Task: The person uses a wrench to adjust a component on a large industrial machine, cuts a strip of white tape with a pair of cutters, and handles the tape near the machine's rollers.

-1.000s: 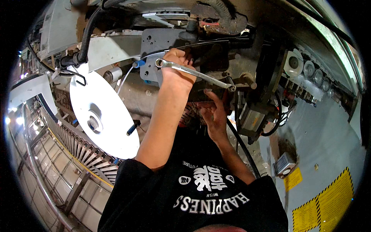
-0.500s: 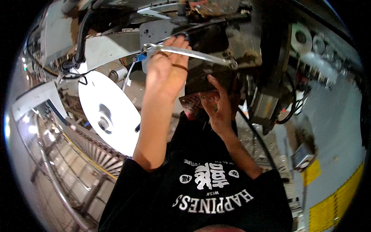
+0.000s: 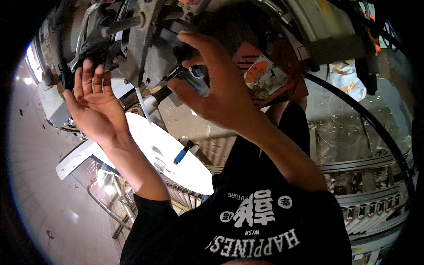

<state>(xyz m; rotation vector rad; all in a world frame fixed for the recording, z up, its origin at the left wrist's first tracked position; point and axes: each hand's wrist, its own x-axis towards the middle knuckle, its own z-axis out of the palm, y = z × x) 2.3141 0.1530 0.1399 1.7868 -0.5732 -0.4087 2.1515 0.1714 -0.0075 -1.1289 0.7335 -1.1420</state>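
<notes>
My left hand is raised at the upper left, palm up and fingers apart, with nothing in it. Its fingertips are close to dark machine parts, and a shiny metal bar shows just above them; I cannot tell its kind. At the upper middle my right hand is open, thumb and forefinger spread before a grey metal machine plate. Behind the gap between those fingers are a dark rod and a small blue-and-silver part. Whether the fingertips touch the machine cannot be seen.
A large white disc lies below my hands, with a short blue-and-black cylinder over it. A dirty red machine part is right of my right hand. One thick black hose curves down the right side. Rails stand at the lower left.
The view has swung. The long wrench that lay across my left hand is no longer in it. My left hand has turned palm up at the left; my right hand has risen to the machine.
</notes>
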